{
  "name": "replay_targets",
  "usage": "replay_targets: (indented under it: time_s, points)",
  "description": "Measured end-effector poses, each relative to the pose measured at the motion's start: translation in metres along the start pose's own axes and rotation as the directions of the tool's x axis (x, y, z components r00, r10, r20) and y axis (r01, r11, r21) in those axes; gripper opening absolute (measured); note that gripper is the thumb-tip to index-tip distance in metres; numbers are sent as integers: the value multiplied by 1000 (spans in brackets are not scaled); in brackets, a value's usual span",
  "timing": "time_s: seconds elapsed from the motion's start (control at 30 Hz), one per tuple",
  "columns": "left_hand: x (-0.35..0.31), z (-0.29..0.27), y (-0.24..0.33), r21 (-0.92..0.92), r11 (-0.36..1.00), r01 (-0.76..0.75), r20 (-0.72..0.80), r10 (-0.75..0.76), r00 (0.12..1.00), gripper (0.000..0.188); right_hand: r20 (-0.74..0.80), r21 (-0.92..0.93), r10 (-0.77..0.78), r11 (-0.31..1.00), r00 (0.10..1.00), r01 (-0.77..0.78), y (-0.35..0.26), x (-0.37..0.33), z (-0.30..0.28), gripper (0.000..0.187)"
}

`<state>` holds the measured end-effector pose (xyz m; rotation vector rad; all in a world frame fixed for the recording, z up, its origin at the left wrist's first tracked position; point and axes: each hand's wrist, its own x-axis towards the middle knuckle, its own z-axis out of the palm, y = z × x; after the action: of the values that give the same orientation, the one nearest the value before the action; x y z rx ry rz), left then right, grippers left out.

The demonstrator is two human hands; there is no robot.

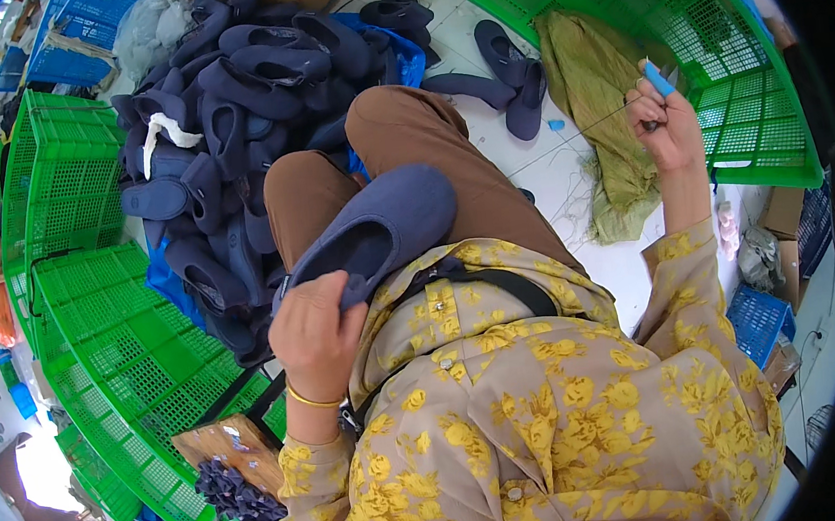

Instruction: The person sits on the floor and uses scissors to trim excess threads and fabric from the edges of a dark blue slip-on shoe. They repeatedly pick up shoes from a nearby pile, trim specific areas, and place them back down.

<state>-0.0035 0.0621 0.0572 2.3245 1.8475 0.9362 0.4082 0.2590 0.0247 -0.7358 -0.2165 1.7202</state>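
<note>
Fingers of the left hand point(315, 323) are clamping a navy-blue fabric slip-on shoe point(407, 206) over the brown-trousered lap point(491, 193) — steadying it should help — while the right hand point(670, 128), raised rightward, is gripping a small dark object point(650, 125).

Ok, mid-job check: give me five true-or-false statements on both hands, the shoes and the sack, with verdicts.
1. The left hand grips a navy slip-on shoe at its heel end. True.
2. A blue finger cover is on the right hand. True.
3. The right hand is touching the gripped shoe. False: it is raised well apart from it, to the right.
4. The olive sack lies on the pile of navy shoes. False: it lies by the green plastic crate on the right.
5. A white strip lies on the pile of navy shoes. True.
</note>
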Motion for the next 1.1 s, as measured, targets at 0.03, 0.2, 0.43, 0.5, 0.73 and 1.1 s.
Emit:
replay_targets:
  time_s: [0.03,0.2,0.43,0.5,0.73,1.1]
  points:
    - [0,0,6,-21,1000,15,-7,-15,1000,30,-6,-19,2,1000,1000,-2,-4,1,4,13]
    - [7,-9,20,90,991,-97,-107,106,989,29,27,-71,-16,997,1000,18,-4,-3,11,16]
    - [-7,-10,34,128,955,-267,-136,284,949,23,62,-515,54,857,997,-14,73,-46,39,14]
    - [-8,0,35,127,951,-282,-155,300,941,22,85,-790,260,606,962,-94,111,-84,80,15]
    - [-4,9,46,68,977,-201,-152,209,966,26,522,-849,487,381,700,367,168,-113,110,26]
    - [4,3,53,-645,628,434,-20,-582,813,33,437,-826,589,562,680,44,168,-110,98,12]
